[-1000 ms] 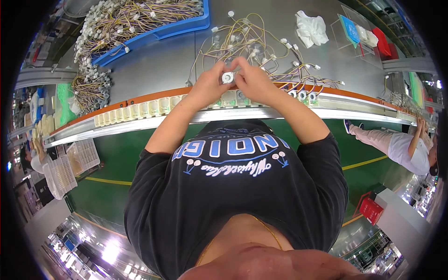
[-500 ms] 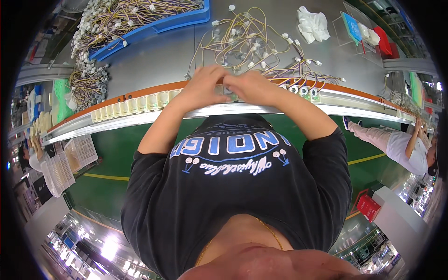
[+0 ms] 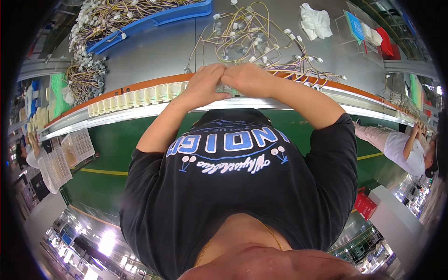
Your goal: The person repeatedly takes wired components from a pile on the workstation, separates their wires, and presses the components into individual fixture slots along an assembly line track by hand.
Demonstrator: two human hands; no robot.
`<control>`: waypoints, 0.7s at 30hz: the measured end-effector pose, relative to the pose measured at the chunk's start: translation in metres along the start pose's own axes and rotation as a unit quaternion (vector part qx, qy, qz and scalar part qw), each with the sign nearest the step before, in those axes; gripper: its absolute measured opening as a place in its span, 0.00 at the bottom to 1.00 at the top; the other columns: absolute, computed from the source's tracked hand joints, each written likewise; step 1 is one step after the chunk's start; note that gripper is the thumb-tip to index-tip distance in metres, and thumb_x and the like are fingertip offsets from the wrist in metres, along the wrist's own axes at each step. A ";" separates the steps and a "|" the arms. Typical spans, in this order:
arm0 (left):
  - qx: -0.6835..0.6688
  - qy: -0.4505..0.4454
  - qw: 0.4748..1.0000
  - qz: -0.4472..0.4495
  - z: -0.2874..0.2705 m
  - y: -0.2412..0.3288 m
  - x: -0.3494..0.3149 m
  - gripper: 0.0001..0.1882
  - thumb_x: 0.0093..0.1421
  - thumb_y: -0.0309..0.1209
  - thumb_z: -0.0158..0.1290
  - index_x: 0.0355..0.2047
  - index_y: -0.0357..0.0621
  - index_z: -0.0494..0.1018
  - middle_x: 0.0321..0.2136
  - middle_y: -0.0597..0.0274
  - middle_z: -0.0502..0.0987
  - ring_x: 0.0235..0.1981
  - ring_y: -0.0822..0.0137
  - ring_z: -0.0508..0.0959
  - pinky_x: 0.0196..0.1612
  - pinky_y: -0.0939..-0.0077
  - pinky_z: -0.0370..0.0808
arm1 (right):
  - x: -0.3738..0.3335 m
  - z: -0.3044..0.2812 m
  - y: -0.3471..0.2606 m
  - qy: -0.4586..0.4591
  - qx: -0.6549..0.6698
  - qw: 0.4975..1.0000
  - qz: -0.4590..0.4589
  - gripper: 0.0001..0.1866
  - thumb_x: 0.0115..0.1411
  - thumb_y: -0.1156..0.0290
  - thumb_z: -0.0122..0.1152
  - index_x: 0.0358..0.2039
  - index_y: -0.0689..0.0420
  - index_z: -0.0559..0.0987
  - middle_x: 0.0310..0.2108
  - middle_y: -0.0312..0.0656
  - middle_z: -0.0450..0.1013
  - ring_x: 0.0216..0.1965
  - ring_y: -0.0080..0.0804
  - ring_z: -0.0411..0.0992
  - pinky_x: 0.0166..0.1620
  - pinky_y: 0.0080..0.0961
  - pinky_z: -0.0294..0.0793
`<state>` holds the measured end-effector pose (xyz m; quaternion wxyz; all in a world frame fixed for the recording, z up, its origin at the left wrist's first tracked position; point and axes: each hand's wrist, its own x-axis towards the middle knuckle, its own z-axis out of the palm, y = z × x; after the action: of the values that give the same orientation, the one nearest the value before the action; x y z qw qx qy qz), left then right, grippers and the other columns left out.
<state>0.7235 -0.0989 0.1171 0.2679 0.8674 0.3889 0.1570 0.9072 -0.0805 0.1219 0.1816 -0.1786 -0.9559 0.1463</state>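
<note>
A row of cream plastic housings [image 3: 135, 98] sits in the rail along the bench's front edge. Over the row's right end, my left hand [image 3: 205, 86] curls its fingers down, thumb stretched toward my other hand. Close against it, my right hand [image 3: 247, 80] is bent with its fingers pinched at the same spot. Whatever lies between the fingertips is hidden by the hands. Purple and yellow wires [image 3: 303, 77] with white connectors run out beyond my right forearm onto the bench.
A tangle of wired connectors [image 3: 247, 39] lies on the metal bench behind my hands. Far left, a blue tray [image 3: 158, 23] carries a heap of wire harnesses [image 3: 86, 77] that spills over its side. White crumpled plastic [image 3: 316, 22] lies far right. Another person [image 3: 406, 144] works at the right.
My right forearm has swung up and outward, now covering the round-topped parts on the rail that showed before. Both hands stay together at the rail.
</note>
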 end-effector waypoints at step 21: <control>-0.027 0.012 1.000 0.004 -0.001 0.001 -0.001 0.24 0.41 0.34 0.58 0.38 0.42 0.65 0.39 0.58 0.67 0.43 0.58 0.66 0.45 0.68 0.60 | 0.002 0.005 -0.012 -0.005 -0.019 0.998 0.057 0.08 0.42 0.74 0.53 0.25 0.59 0.67 0.24 0.42 0.67 0.28 0.39 0.70 0.28 0.32 0.69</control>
<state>0.7232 -0.0997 0.1182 0.2856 0.8594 0.3846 0.1788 0.8997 -0.0913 0.1220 0.1646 -0.2355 -0.9477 0.1388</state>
